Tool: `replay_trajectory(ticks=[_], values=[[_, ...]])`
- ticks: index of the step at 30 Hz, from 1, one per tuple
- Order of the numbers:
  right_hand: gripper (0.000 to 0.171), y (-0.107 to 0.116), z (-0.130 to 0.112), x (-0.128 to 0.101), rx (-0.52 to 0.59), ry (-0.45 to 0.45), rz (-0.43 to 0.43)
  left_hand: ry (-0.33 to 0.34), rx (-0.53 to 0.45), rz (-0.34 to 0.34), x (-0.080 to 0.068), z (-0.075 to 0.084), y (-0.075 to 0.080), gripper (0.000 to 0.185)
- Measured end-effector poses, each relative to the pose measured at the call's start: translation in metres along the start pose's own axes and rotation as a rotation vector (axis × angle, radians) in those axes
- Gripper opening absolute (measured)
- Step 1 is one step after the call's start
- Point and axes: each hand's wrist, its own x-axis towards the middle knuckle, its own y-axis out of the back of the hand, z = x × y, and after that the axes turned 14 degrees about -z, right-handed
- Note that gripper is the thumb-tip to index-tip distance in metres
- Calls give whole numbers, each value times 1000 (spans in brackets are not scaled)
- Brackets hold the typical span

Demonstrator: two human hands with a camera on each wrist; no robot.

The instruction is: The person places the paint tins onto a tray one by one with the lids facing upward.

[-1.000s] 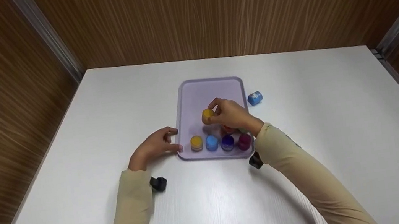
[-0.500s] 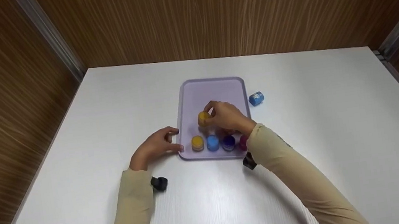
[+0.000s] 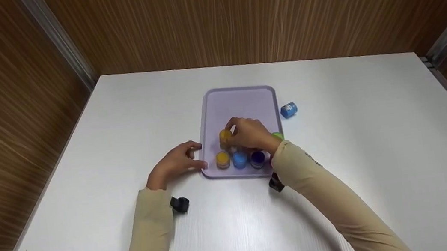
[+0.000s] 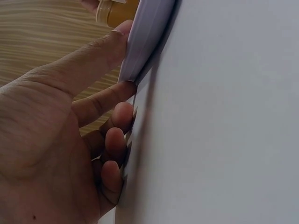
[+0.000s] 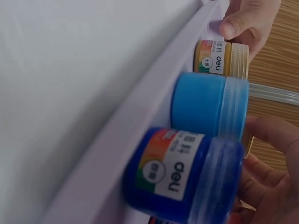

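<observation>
A lilac tray (image 3: pixel 242 101) lies on the white table. My right hand (image 3: pixel 250 132) grips a yellow-orange jar (image 3: pixel 225 136) low over the tray, just behind the front row. Whether it touches the tray I cannot tell. That row holds a yellow jar (image 3: pixel 223 159), a light blue jar (image 3: pixel 239 159) and a dark blue jar (image 3: pixel 257 158). The right wrist view shows them close up: yellow jar (image 5: pixel 219 58), light blue jar (image 5: pixel 210 105), dark blue jar (image 5: pixel 182 175). My left hand (image 3: pixel 176 162) pinches the tray's front left rim (image 4: pixel 145 42), thumb on top.
A green jar (image 3: pixel 278 136) peeks out beside my right wrist at the tray's right edge. A blue jar (image 3: pixel 289 110) lies on its side on the table right of the tray. Brown wood-grain walls close in the table on three sides.
My right hand has carried the yellow-orange jar left and nearer to the front row. The green jar has come into sight; my sleeve now hides the magenta jar. The left hand stayed put.
</observation>
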Motion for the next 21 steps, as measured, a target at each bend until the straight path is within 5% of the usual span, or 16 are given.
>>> replay_trajectory(ticks=[9, 21], values=[[44, -4, 2, 6, -75, 23, -25, -10, 16, -17, 0, 0, 1, 64], [36, -3, 1, 4, 6, 2, -39, -2, 20, -4, -1, 1, 1, 63]])
